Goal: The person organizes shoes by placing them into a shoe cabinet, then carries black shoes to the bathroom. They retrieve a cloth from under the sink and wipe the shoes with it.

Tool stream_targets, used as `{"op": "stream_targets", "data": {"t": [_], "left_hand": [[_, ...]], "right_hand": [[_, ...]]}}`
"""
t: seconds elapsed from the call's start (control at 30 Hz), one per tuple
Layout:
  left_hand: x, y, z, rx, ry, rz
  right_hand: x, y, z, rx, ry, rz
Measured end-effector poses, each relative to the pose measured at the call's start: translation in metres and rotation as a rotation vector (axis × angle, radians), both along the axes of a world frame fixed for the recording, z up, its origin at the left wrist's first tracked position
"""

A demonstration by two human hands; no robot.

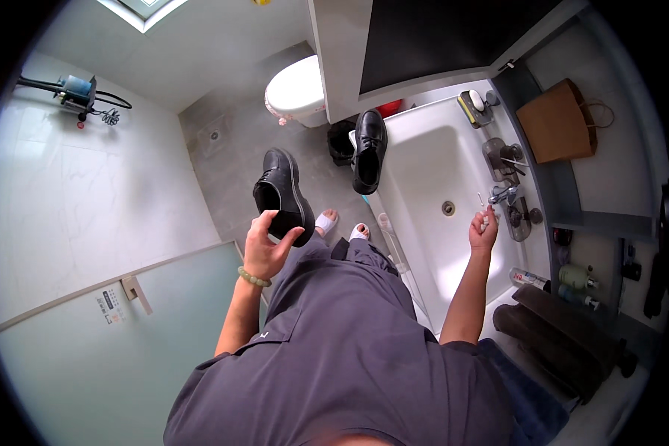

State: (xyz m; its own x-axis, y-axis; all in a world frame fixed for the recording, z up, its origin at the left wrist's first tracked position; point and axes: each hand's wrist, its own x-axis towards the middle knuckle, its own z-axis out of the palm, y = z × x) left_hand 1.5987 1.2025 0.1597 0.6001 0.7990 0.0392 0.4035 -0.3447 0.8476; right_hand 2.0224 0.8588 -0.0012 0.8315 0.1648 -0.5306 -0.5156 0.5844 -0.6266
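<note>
White basin (424,167) takes up right of centre, left rim bordering the floor side; second shoe (369,149), black, laced, sits at its far left corner, toe away from person; faucet (502,195) on the right ledge, drain (448,209) in the bottom. Open room for moving is left of basin, above grey floor (223,171), bounded by white wall (74,193) at left, toilet (297,93) ahead, frosted panel (163,349) near left. Hands well apart. Left hand (264,249) clamped on held shoe (275,169), also black, thumb and fingers pinching heel end, toe pointing away; shoe is up over the floor, off the basin rim. Right hand (483,233) over basin's right side, fingers partly curled, tips right at the faucet, cannot tell if touching
</note>
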Motion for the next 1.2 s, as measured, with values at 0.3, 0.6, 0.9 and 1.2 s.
{"op": "stream_targets", "data": {"t": [0.3,0.6,0.9,1.2], "left_hand": [[0.0,0.011,0.007,0.033,-0.014,-0.003],[0.0,0.01,0.01,0.047,0.028,-0.059],[0.008,0.02,0.004,0.103,-0.026,-0.073],[0.011,0.034,0.008,-0.008,0.017,-0.138]], "right_hand": [[0.004,0.029,0.011,0.029,-0.049,0.137],[-0.018,0.026,0.009,-0.181,0.226,0.027],[-0.018,0.048,0.003,-0.397,0.281,-0.003],[-0.01,0.011,-0.034,-0.012,0.228,0.126]]}}
